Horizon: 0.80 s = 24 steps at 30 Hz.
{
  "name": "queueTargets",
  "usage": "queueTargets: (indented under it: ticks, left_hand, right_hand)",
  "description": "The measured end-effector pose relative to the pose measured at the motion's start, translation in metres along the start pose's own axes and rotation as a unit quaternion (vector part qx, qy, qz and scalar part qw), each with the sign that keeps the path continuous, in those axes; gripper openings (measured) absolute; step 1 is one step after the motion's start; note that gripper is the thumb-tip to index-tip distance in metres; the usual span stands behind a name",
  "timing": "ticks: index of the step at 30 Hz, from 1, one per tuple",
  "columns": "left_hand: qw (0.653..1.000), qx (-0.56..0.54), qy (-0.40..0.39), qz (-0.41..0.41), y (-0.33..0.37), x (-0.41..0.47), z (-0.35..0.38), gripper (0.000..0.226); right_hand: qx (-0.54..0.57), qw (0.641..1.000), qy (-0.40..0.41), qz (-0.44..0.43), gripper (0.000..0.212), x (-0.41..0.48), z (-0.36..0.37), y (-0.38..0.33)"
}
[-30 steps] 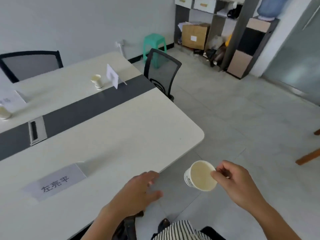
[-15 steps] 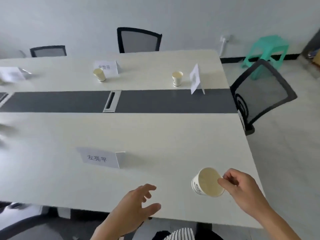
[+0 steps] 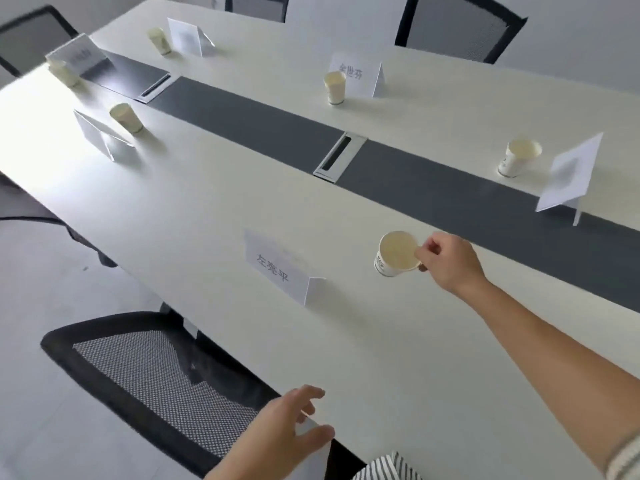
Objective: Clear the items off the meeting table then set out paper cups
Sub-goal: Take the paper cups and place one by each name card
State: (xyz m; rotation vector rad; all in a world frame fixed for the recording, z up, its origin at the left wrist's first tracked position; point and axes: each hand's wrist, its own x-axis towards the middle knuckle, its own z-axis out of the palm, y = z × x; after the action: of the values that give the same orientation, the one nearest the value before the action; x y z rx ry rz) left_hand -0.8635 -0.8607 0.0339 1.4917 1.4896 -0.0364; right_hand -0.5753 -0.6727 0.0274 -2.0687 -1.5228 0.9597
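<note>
My right hand [image 3: 450, 263] pinches the rim of an empty paper cup [image 3: 394, 254], holding it low over the white meeting table [image 3: 207, 209] just right of a name card [image 3: 277, 268]. Whether the cup touches the table I cannot tell. My left hand [image 3: 284, 434] rests at the table's near edge with fingers spread, holding nothing. Several other paper cups stand on the table: one [image 3: 517, 157] at the far right, one [image 3: 335, 87] by a far name card, one [image 3: 126, 117] at the left.
A dark strip [image 3: 263, 123] with cable boxes [image 3: 339, 157] runs down the table's middle. Name cards [image 3: 571, 174] [image 3: 358, 77] [image 3: 100, 135] stand by the cups. A black mesh chair [image 3: 152, 386] sits at the near edge; more chairs [image 3: 460, 27] line the far side.
My right hand has carried the cup forward over the table to a spot beside the near name card. The view swung left along the table. My left hand stayed at the near edge.
</note>
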Motion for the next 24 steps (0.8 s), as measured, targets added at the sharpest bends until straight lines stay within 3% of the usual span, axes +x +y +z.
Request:
queueTargets:
  ticks: [10, 24]
  left_hand:
    - [0.998, -0.047, 0.023, -0.033, -0.024, 0.095, -0.052, 0.045]
    - [0.999, -0.041, 0.011, -0.035, -0.031, 0.11, -0.072, 0.047]
  right_hand:
    - [-0.09, 0.994, -0.011, 0.067, 0.018, 0.113, 0.085, -0.03]
    - [-0.134, 0.986, -0.024, 0.1, 0.035, 0.126, 0.101, -0.032]
